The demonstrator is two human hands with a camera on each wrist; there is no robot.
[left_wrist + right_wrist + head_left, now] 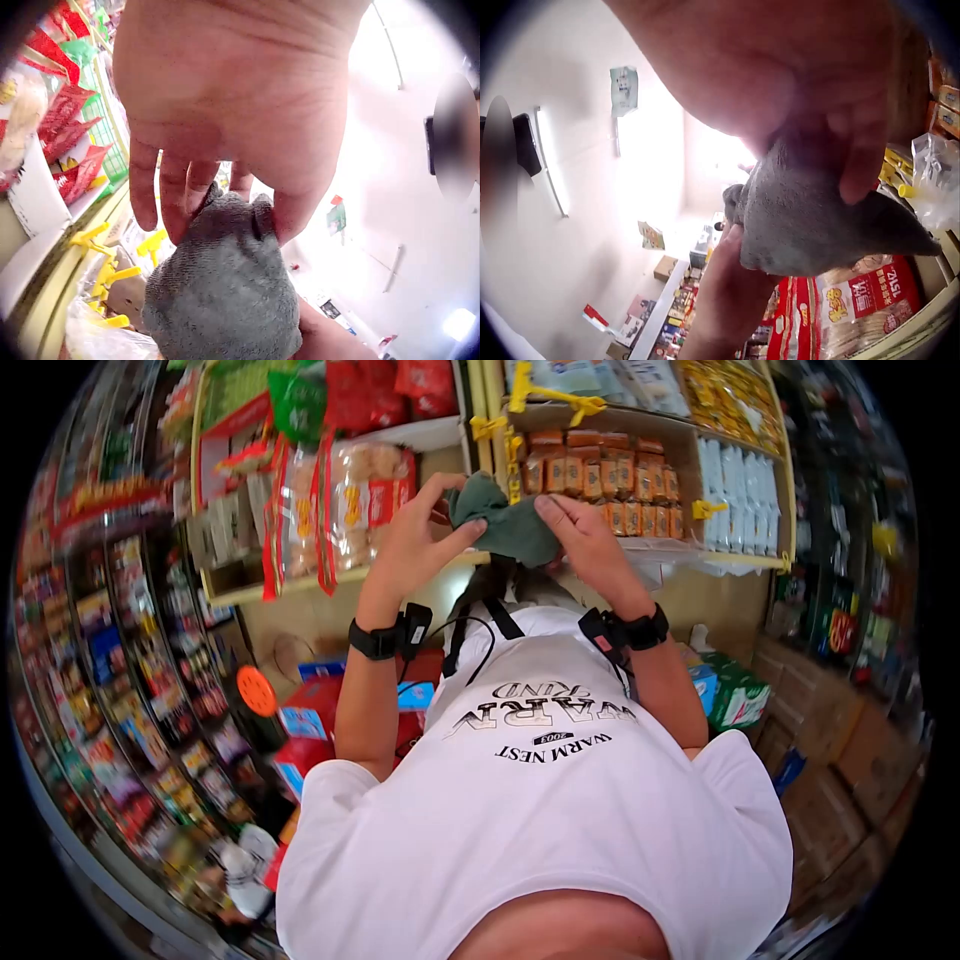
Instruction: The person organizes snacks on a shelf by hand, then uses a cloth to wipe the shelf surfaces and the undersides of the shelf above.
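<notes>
Overhead, looking down past a white T-shirt (560, 780) with upside-down black lettering towards stocked shop shelves (420, 435) across the top of the frame. Held up just above centre, in front of the shelves and clear of them: a dull green-grey cloth (505, 520), bunched into a loose wad. Left hand (420, 545), centre-left, closed round the cloth's left end, thumb pressed across the fabric. Right hand (585, 540), centre-right, gripping the right end with fingers curled over the top. Black straps (378, 640) on both wrists.

Closer, from the left wrist: fingertips (176, 217) tucked into the upper fold of the towelling, thumb pinching from the other side, wad hanging below the palm in the lower middle. From the right wrist: cloth filling the centre-right, pinched under curled fingers, with the other hand coming up from the lower middle to meet it.

Behind, upper left: red and clear snack packets (350, 500). Upper centre-right: rows of small orange boxes (590, 470), then pale packets (735, 490), with yellow tag clips (520, 400) along the shelf edges. Lower right: brown cartons (830, 760) and a green-and-white box (740, 695).

Judging by this, handling at a middle stage: cloth picked up and shared between both hands, but crumpled, neither spread flat nor folded square, and touching no shelf or packet.
</notes>
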